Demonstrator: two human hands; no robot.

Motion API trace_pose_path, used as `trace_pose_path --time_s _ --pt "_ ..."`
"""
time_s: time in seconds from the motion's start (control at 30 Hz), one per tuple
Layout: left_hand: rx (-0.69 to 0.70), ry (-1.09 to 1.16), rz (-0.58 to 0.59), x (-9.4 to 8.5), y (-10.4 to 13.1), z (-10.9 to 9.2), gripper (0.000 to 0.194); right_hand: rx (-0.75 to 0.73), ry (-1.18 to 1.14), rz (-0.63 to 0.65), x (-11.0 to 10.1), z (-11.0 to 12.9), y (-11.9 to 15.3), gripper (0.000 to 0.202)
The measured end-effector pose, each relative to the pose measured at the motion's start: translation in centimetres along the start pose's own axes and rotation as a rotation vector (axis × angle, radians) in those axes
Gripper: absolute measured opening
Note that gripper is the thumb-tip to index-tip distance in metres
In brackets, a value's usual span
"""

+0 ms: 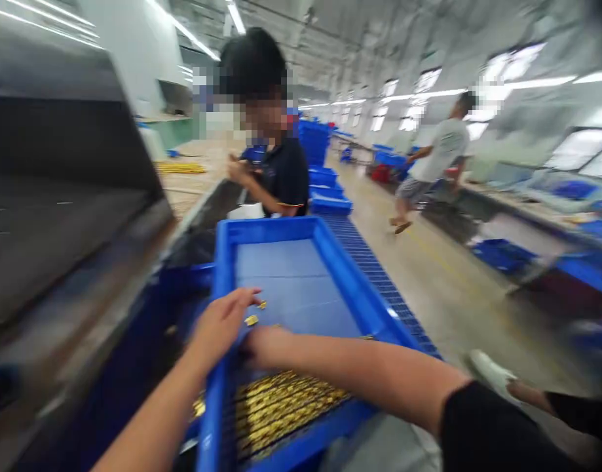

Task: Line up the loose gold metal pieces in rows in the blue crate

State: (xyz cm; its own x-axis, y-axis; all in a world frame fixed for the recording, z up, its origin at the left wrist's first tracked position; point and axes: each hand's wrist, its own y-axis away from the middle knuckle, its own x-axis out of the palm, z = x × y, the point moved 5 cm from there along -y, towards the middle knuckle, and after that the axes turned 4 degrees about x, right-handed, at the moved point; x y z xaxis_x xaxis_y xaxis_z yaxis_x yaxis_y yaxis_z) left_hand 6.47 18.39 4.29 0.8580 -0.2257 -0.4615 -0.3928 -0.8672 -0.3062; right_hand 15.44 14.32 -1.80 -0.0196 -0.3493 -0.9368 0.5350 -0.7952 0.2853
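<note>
A blue plastic tray (347, 275) with a grey-blue sheet inside lies in front of me. Rows of small gold-coloured metal pieces (285, 406) cover its near end. My left hand (225, 318) reaches over the tray's left rim, fingers stretched out beside a loose gold piece (262, 305). Another loose gold piece (251, 320) lies just below those fingers. My right hand (267, 347) is low inside the tray at the left side, beyond the rows. Blur and its own turned wrist hide its fingers, so whether it holds anything does not show.
A second blue bin (200, 275) stands left of the tray, beside a dark machine (69, 151). A seated co-worker (285, 170) is directly ahead, near stacked blue crates (330, 196). Another person (441, 154) walks in the aisle (428, 255) on the right.
</note>
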Motion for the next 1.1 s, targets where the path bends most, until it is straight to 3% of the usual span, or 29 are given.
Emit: trace_pose_path --time_s 0.17,0.3,0.5,0.6,0.73,0.9,1.1 --pt "-0.070 -0.023 -0.001 -0.6 0.7 1.0 0.053 -0.056 -0.153 -0.011 2.5 -0.9 -2.1 0.017" --pt "-0.068 -0.024 0.003 -0.3 0.6 0.3 0.052 -0.040 -0.228 0.011 2.6 -0.6 -1.3 0.017" --pt "-0.059 -0.008 0.001 -0.5 0.6 0.8 0.051 -0.094 -0.283 0.053 2.4 -0.3 -0.9 0.015" --pt "-0.043 -0.003 -0.006 -0.5 0.6 0.7 0.049 -0.123 -0.254 -0.066 1.0 -1.4 -1.2 0.019" --pt "-0.019 0.001 0.000 -0.4 0.5 0.5 0.050 -0.097 0.011 -0.241 -1.3 -4.2 -2.3 0.027" --pt "-0.015 -0.006 0.012 -0.5 0.5 0.4 0.053 -0.094 0.110 -0.171 -1.5 -5.7 -3.6 0.024" --pt "-0.021 -0.021 0.012 -0.5 0.5 0.5 0.051 -0.131 0.100 -0.056 0.0 -3.3 -1.7 0.014"
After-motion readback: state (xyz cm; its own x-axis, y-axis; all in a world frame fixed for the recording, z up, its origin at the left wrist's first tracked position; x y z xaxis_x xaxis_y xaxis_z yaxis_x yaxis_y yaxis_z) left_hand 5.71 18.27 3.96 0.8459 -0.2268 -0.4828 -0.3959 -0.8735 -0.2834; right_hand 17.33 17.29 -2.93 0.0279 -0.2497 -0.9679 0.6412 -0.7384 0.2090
